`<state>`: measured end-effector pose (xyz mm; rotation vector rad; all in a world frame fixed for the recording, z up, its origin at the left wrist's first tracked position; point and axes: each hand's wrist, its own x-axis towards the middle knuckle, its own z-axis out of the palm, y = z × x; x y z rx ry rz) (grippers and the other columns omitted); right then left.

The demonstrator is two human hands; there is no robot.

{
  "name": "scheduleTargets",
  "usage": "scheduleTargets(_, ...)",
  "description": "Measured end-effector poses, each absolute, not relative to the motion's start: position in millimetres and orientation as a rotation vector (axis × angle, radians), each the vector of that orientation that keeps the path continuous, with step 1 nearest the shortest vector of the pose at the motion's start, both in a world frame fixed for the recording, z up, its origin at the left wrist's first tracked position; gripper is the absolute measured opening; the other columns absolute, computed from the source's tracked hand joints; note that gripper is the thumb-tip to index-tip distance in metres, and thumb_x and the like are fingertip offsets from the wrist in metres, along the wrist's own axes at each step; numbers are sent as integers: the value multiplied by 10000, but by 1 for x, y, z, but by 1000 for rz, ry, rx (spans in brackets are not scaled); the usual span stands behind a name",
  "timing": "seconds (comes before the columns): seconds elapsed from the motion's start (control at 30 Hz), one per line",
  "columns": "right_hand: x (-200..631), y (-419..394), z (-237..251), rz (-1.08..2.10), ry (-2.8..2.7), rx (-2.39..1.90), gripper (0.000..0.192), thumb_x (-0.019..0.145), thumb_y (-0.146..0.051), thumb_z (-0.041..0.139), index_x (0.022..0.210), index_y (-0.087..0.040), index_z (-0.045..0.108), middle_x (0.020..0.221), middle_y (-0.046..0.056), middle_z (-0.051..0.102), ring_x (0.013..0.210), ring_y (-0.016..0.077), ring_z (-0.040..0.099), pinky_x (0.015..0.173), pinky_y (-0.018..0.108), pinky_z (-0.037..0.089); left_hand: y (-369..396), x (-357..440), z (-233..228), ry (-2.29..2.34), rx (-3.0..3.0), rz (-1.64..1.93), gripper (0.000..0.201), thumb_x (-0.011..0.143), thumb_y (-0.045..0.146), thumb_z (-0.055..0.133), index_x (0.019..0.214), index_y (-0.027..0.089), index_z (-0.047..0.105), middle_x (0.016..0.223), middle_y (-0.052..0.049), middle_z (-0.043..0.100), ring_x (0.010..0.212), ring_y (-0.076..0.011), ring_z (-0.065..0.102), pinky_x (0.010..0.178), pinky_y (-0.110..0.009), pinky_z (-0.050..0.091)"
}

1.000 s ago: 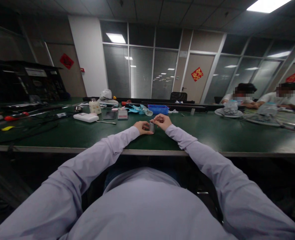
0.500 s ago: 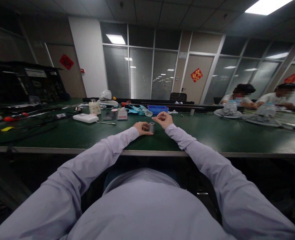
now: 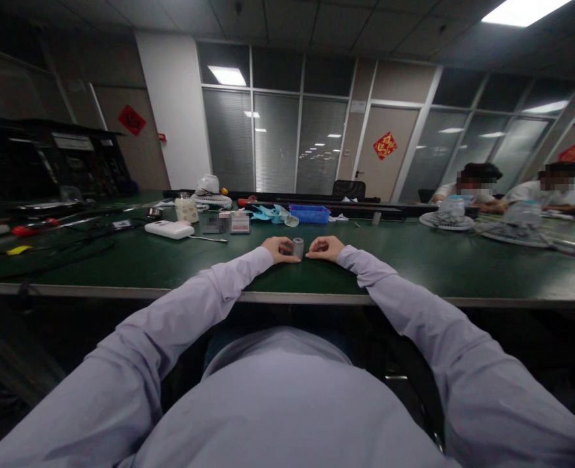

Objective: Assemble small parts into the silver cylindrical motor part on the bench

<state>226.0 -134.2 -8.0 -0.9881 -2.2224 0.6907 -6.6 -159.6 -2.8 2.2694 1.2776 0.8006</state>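
A flat white rounded case [image 3: 169,229] lies left on the dark green tabletop [image 3: 229,273], with a blue rectangular plastic basket [image 3: 310,218] farther off, right of it.

Cylinder [image 3: 297,250] on table [image 3: 423,263] between left hand [image 3: 277,249] and right hand [image 3: 327,247], basket [image 3: 310,214] behind, jar [image 3: 186,210] farther left

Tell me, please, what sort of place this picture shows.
Probably a workroom in an office building: a long green-topped table bears a small grey metal-looking cylinder and a blue rectangular plastic basket, while framed glass partitions with blinds stand behind.
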Motion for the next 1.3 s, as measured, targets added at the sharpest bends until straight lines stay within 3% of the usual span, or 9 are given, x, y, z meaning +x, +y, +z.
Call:
scheduleTargets(0.4, 235, -134, -5, 441, -2407, -1076, 185, 908, -303, 554, 974, -143, 619, 954, 36, 638, 802, 142, 619, 712, 307, 536, -162, -8, -1, 1299, 2285, 789, 264, 890, 328, 560, 1063, 131, 588, 966, -53, 645, 805, -159, 633, 739, -355, 536)
scheduleTargets(0.7, 208, -135, 6, 271, -2104, -1038, 236, 916, -333, 535, 1049, -147, 598, 1022, 52, 625, 864, 166, 618, 761, 346, 532, -160, -7, -2, 1291, 2299, 792, 270, 890, 337, 560, 1059, 128, 593, 955, -52, 653, 803, -159, 639, 747, -360, 535)
scheduleTargets(1.0, 186, -139, 7, 324, -2061, -944, 244, 913, -342, 542, 1004, -125, 604, 907, 30, 640, 761, 139, 627, 695, 314, 536, -161, -3, -1, 1305, 2308, 793, 258, 889, 325, 562, 1052, 127, 587, 962, -52, 638, 802, -158, 627, 731, -351, 534)
scheduleTargets(1.3, 188, -133, 5, 460, -2090, -878, 215, 910, -311, 552, 1008, -125, 599, 958, 41, 633, 802, 146, 626, 711, 321, 540, -163, -3, 0, 1322, 2308, 780, 264, 890, 327, 561, 1064, 131, 588, 975, -55, 644, 824, -164, 634, 749, -361, 535)
